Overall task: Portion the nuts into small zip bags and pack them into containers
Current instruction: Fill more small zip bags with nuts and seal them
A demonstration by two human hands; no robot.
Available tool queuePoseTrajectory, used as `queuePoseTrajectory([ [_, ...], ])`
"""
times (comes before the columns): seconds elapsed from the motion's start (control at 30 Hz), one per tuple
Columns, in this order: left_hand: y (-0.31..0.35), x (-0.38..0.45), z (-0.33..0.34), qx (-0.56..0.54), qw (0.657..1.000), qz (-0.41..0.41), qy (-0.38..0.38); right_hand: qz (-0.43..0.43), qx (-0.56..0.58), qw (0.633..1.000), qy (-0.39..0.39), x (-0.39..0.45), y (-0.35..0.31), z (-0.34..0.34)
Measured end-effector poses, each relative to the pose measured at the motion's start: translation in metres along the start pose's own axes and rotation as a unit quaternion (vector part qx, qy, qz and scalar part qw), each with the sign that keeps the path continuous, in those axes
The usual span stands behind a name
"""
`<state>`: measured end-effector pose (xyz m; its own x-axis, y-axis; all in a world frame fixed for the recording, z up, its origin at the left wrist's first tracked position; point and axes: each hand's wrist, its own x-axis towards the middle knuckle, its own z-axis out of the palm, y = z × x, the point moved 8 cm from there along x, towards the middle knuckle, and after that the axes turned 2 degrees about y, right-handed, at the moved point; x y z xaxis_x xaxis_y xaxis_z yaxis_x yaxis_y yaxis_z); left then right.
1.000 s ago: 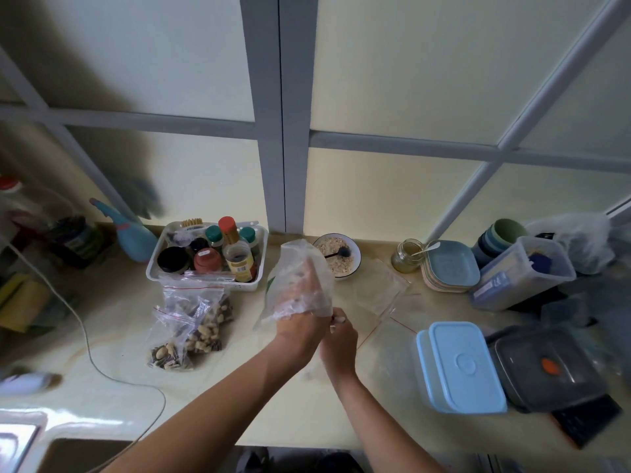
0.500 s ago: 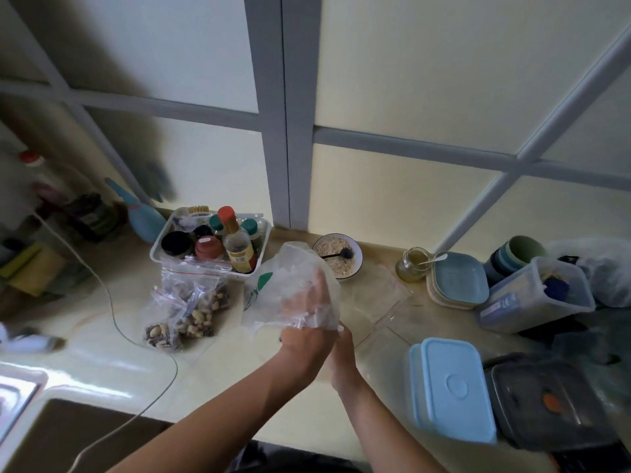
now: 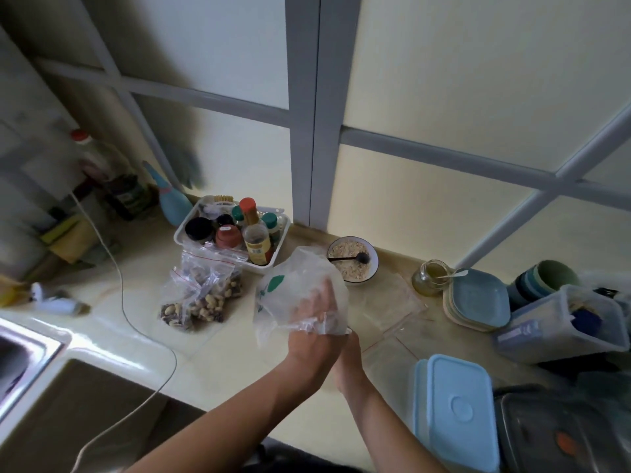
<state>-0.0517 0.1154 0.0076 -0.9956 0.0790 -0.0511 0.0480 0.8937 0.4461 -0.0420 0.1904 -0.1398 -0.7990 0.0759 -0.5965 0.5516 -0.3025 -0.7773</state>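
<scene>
My left hand point(image 3: 309, 348) is pushed into a thin translucent plastic bag point(image 3: 290, 291) with a green print, held above the counter; its straight fingers show through the film. My right hand point(image 3: 346, 358) sits just behind the left wrist and pinches the bag's lower edge; most of it is hidden. Several small zip bags of nuts point(image 3: 201, 298) lie in a heap to the left. Empty zip bags point(image 3: 387, 302) lie flat on the counter to the right. A blue-lidded container point(image 3: 457, 409) and a dark-lidded container point(image 3: 560, 435) stand at the near right.
Behind the hands is a bowl of oats with a spoon point(image 3: 353, 259). A white tray of condiment bottles point(image 3: 182, 235) stands at the back left. A jar point(image 3: 430, 278), stacked plates point(image 3: 478, 302), cups point(image 3: 546, 278) and a clear tub point(image 3: 560, 331) line the right. A white cable point(image 3: 124, 312) and a sink point(image 3: 20, 353) lie left.
My left hand has slid further into the plastic bag and its fingers have spread, while the right hand stays at the bag's edge. The view has swung left and down.
</scene>
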Motion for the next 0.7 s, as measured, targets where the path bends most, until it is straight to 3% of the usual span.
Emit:
queuePoseTrajectory([
  [0.1,0.004,0.0,-0.017,0.047,0.995,0.015,0.087,-0.012,-0.067,0.997,0.021,0.001,0.001,-0.009],
  [0.23,0.005,0.0,-0.02,0.014,0.993,0.016,0.112,-0.006,-0.067,0.998,0.009,0.011,0.011,-0.013],
  [0.3,0.004,0.001,-0.012,0.017,0.997,0.015,0.08,0.007,-0.046,0.999,-0.001,0.002,0.001,-0.009],
  [0.47,-0.006,0.008,-0.018,0.038,0.992,-0.001,0.122,0.003,-0.05,0.999,0.016,0.006,-0.002,-0.019],
  [0.63,-0.036,0.014,-0.023,-0.092,0.993,-0.063,0.044,-0.022,-0.021,0.999,0.027,0.011,-0.009,-0.021],
  [0.67,-0.046,0.014,-0.024,-0.158,0.983,-0.095,0.009,-0.028,-0.025,0.999,0.037,0.011,-0.011,-0.022],
  [0.7,-0.058,0.016,-0.03,-0.214,0.969,-0.119,0.021,-0.037,-0.027,0.998,0.047,0.011,-0.016,-0.022],
])
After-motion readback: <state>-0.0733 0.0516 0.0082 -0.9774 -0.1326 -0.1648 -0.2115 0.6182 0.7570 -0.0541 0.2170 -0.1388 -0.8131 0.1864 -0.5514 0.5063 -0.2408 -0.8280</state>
